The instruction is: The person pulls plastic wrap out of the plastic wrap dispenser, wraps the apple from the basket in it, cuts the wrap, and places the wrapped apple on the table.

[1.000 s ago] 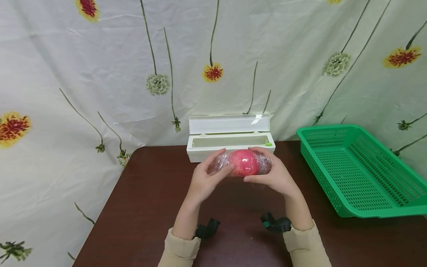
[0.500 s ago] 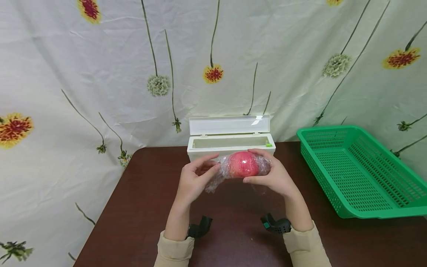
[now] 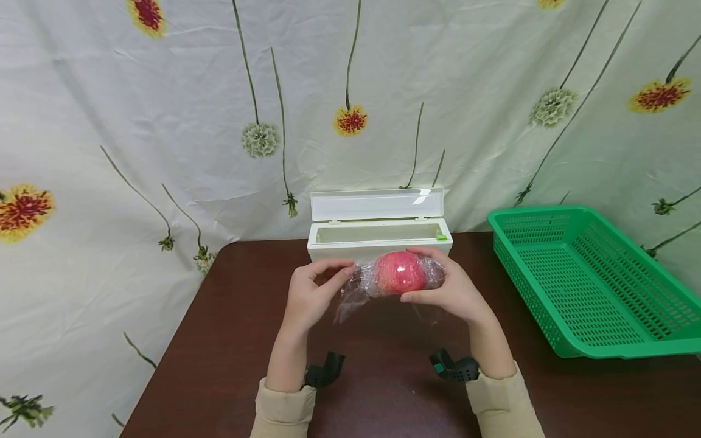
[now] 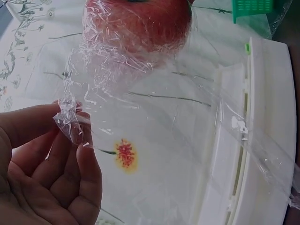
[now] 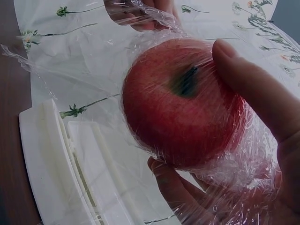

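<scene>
Dark tabletop (image 3: 241, 322) below, my right hand (image 3: 453, 287) grips the apple (image 3: 400, 272), left hand (image 3: 308, 295) pinching film (image 3: 355, 294); tugging might tear it.

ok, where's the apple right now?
Head view, just right of centre: the apple, wrapped in clear film, is between the left hand, which pinches the film, and the right hand gripping it; open white box behind.

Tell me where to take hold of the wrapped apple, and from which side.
I'd grip the apple around its widest part, thumb and fingers on opposite faces, coming from the person's right, where the right hand already holds it. It is round, and the plastic wrap trails loose on the left, pinched by the left hand.
</scene>
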The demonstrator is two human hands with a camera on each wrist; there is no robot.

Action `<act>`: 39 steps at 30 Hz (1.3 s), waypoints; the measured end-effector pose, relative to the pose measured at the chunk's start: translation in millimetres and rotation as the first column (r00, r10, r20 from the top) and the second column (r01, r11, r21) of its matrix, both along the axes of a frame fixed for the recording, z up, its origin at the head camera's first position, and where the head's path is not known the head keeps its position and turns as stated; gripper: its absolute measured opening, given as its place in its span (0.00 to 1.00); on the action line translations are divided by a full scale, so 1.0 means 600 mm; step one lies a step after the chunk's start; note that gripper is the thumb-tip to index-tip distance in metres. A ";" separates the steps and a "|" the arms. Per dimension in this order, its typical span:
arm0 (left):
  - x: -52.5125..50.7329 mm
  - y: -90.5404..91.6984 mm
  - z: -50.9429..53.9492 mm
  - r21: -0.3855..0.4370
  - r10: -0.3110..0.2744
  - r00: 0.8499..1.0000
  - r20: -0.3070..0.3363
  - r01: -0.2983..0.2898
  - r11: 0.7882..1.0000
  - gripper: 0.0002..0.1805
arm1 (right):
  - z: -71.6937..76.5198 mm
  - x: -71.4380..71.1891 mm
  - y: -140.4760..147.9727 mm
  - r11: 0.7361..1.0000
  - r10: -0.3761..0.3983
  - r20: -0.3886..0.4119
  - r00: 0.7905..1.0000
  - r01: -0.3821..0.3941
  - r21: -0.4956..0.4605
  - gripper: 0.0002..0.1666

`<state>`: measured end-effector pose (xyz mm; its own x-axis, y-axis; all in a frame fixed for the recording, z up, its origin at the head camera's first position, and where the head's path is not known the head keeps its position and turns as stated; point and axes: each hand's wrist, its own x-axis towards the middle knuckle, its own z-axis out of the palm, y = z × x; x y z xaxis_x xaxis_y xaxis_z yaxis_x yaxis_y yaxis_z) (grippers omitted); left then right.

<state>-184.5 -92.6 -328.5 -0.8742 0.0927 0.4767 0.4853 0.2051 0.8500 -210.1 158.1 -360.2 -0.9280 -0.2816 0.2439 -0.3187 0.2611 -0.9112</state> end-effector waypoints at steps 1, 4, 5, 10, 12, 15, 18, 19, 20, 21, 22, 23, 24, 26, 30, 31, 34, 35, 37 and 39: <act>-0.001 -0.001 -0.001 0.003 0.005 1.000 0.008 -0.005 1.000 0.08 | 0.000 0.000 0.001 1.000 0.005 0.001 1.000 -0.005 -0.007 0.42; -0.004 -0.005 -0.003 0.011 0.024 0.999 0.024 -0.024 1.000 0.08 | 0.001 0.000 0.003 1.000 0.012 0.001 1.000 -0.012 -0.018 0.42; -0.004 -0.006 -0.002 0.016 0.030 0.999 0.028 -0.031 0.999 0.08 | 0.001 0.000 0.004 1.000 0.015 0.003 1.000 -0.014 -0.022 0.42; 0.004 -0.004 0.015 0.009 0.082 0.994 0.074 -0.083 0.997 0.08 | 0.002 0.001 0.008 0.999 0.026 0.008 1.000 -0.026 -0.034 0.42; 0.003 -0.005 0.015 0.008 0.099 0.991 0.090 -0.100 0.995 0.08 | 0.002 0.001 0.010 0.999 0.033 0.008 0.999 -0.033 -0.039 0.42; 0.000 -0.007 0.011 0.022 0.106 0.989 0.104 -0.109 0.994 0.09 | 0.002 0.000 0.012 0.997 0.054 0.012 0.998 -0.053 -0.057 0.42; -0.008 -0.011 0.001 0.041 0.113 0.987 0.114 -0.118 0.992 0.09 | 0.002 0.000 0.013 0.995 0.070 0.016 0.997 -0.069 -0.069 0.42; -0.012 -0.013 -0.005 0.054 0.113 0.987 0.115 -0.119 0.991 0.09 | 0.001 0.000 0.013 0.995 0.074 0.017 0.997 -0.073 -0.070 0.42; -0.017 -0.015 -0.011 0.065 0.116 0.986 0.117 -0.124 0.990 0.09 | 0.001 0.000 0.014 0.995 0.076 0.017 0.997 -0.075 -0.069 0.42; -0.022 -0.017 -0.017 0.073 0.121 0.985 0.120 -0.130 0.989 0.09 | 0.001 0.000 0.014 0.995 0.078 0.016 0.997 -0.076 -0.070 0.42; -0.027 -0.020 -0.023 0.078 0.126 0.984 0.122 -0.137 0.988 0.09 | 0.001 0.000 0.015 0.995 0.079 0.013 0.997 -0.078 -0.070 0.42; -0.032 -0.022 -0.030 0.086 0.130 0.984 0.122 -0.141 0.986 0.09 | 0.001 0.000 0.015 0.994 0.082 0.011 0.997 -0.081 -0.069 0.42; -0.038 -0.024 -0.037 0.096 0.131 0.984 0.121 -0.143 0.985 0.09 | 0.001 0.000 0.016 0.994 0.085 0.008 0.996 -0.084 -0.069 0.42; -0.042 -0.026 -0.042 0.102 0.137 0.984 0.117 -0.149 0.984 0.09 | 0.001 0.000 0.017 0.993 0.092 0.002 0.996 -0.092 -0.071 0.42; -0.046 -0.029 -0.047 0.112 0.146 0.985 0.095 -0.156 0.981 0.08 | 0.002 0.001 0.017 0.992 0.102 -0.003 0.995 -0.102 -0.072 0.42; -0.047 -0.029 -0.047 0.113 0.150 0.985 0.090 -0.160 0.981 0.08 | 0.002 0.001 0.017 0.992 0.104 -0.002 0.995 -0.103 -0.073 0.42; -0.050 -0.029 -0.049 0.118 0.164 0.983 0.081 -0.172 0.978 0.08 | 0.002 0.001 0.017 0.992 0.103 -0.001 0.995 -0.103 -0.073 0.42; -0.051 -0.029 -0.050 0.120 0.168 0.983 0.079 -0.177 0.977 0.08 | 0.002 0.001 0.017 0.992 0.104 0.000 0.995 -0.104 -0.074 0.42; -0.053 -0.030 -0.051 0.128 0.171 0.982 0.077 -0.180 0.975 0.08 | 0.001 0.001 0.017 0.991 0.108 0.002 0.994 -0.107 -0.074 0.42; -0.054 -0.030 -0.052 0.133 0.176 0.981 0.077 -0.186 0.974 0.08 | 0.000 0.001 0.017 0.991 0.111 0.003 0.994 -0.111 -0.074 0.42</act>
